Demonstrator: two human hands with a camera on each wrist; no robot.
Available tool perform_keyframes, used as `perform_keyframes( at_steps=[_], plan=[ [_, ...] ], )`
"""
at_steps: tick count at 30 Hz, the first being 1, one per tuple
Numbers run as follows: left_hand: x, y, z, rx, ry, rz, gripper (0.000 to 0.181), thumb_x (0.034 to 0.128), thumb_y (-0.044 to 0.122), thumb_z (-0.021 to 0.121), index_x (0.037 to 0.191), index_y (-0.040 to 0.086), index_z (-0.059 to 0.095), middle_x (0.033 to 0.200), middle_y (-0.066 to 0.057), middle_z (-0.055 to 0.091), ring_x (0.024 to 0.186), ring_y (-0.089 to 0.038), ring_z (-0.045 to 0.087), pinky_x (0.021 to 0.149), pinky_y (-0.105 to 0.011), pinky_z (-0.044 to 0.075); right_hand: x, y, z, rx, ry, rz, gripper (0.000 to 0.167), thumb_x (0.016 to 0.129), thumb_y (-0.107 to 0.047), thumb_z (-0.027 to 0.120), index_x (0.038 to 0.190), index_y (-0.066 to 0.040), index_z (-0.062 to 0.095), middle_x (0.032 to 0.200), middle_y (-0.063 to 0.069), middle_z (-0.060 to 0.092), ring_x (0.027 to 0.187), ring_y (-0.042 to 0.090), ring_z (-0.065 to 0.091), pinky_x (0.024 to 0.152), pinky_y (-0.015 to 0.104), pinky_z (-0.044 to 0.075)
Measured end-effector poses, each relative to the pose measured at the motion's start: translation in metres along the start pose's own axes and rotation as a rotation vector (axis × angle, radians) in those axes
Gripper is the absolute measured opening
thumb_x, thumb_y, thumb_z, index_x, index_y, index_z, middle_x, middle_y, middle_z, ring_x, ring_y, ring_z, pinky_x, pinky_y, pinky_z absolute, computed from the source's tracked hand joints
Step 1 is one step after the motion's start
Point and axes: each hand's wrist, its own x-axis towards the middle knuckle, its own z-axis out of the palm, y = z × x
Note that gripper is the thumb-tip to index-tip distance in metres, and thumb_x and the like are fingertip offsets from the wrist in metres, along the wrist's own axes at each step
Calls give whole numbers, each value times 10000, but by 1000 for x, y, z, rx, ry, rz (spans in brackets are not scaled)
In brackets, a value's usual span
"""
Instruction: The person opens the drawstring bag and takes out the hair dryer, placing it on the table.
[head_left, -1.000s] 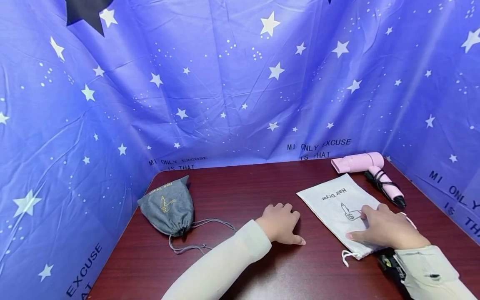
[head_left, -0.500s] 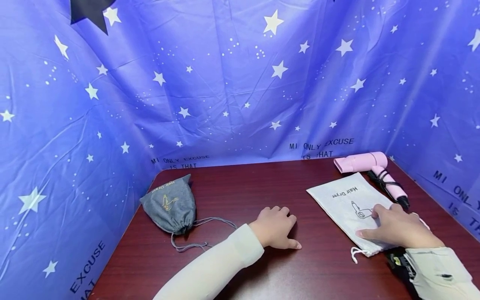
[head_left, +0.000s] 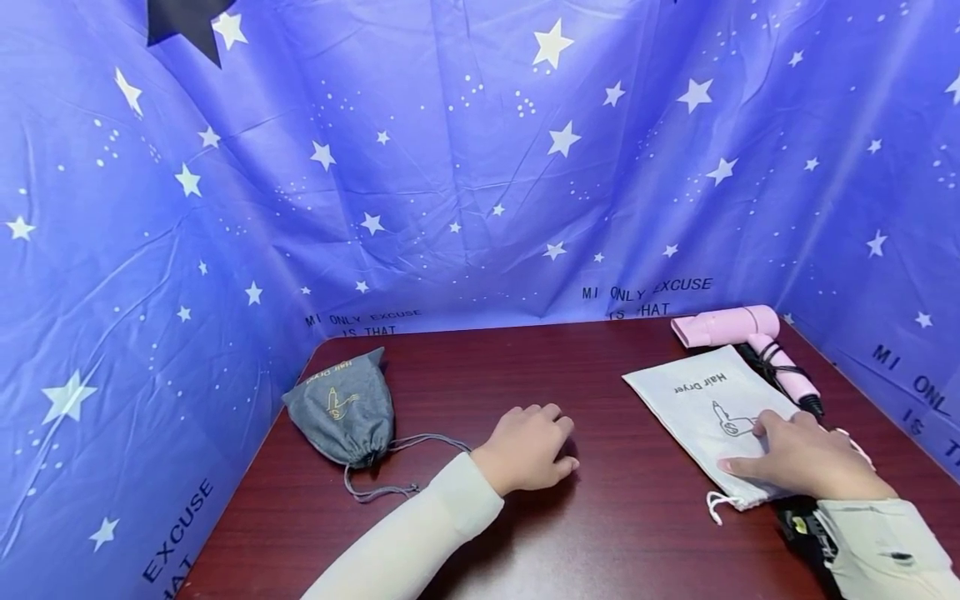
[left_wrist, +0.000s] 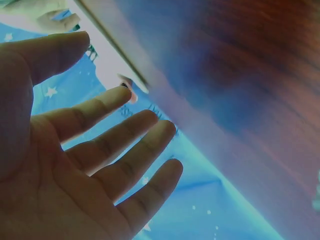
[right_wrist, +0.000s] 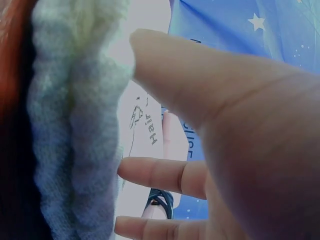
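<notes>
A white drawstring bag (head_left: pixel 697 408) printed "Hair Dryer" lies flat at the right of the table. My right hand (head_left: pixel 813 458) rests on its near end, thumb and fingers spread over the cloth; the right wrist view shows the fingertips (right_wrist: pixel 135 170) against the white fabric. Over the table between the two bags is my left hand (head_left: pixel 525 448), holding nothing; its fingers (left_wrist: pixel 120 140) are spread and relaxed in the left wrist view. A grey drawstring bag (head_left: pixel 345 408) with gold print lies at the left, its cords trailing toward my left sleeve.
Behind the white bag, a pink hair dryer (head_left: pixel 727 327) lies with its black cord wrapped round the handle. The dark red table (head_left: pixel 525 358) is enclosed by blue star-printed cloth (head_left: pixel 450 167) at the back and sides.
My left hand has moved left, away from the white bag. The right hand stays on that bag. The head view has shifted slightly.
</notes>
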Motion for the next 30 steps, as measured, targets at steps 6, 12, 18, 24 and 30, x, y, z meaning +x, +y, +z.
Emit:
perform_keyframes(
  at_steps=[6, 12, 18, 24, 30],
  plan=[
    [-11, -14, -5, -32, 42, -27, 438, 956, 554, 652, 1236, 218, 688, 1217, 43, 668, 986, -167, 675, 798, -340, 557, -2, 3, -1, 8, -13, 31, 940, 705, -859, 695, 1097, -7, 617, 943, 287, 621, 780, 505, 586, 594, 624, 434],
    [-32, -35, -5, -66, 83, -72, 420, 949, 506, 675, 1214, 180, 697, 1240, -3, 674, 1024, -203, 683, 840, -379, 566, 0, -5, -2, -2, 28, 12, 873, 721, -821, 720, 1036, -10, 647, 922, 275, 620, 764, 487, 601, 586, 606, 447],
    [-49, -56, 0, -76, 91, -119, 373, 939, 480, 690, 1144, 168, 693, 1222, -34, 676, 1023, -236, 680, 847, -407, 566, 1, -28, -4, 20, 94, 27, 807, 758, -708, 764, 1104, 11, 641, 993, 323, 582, 816, 585, 537, 558, 641, 426],
    [-59, -71, 0, -107, 84, -158, 393, 955, 460, 681, 1200, 152, 688, 1250, -61, 670, 1077, -259, 670, 886, -438, 560, 5, -59, 2, -23, 188, -48, 773, 735, -653, 813, 1146, -18, 650, 1060, 292, 608, 833, 540, 553, 550, 624, 433],
    [-72, -86, 1, -145, 86, -214, 424, 956, 449, 687, 1251, 145, 686, 1286, -72, 660, 1131, -275, 657, 919, -465, 551, 11, -95, 9, -74, 273, -153, 641, 713, -573, 856, 1044, -54, 677, 955, 212, 612, 830, 491, 587, 567, 642, 458]
  ],
)
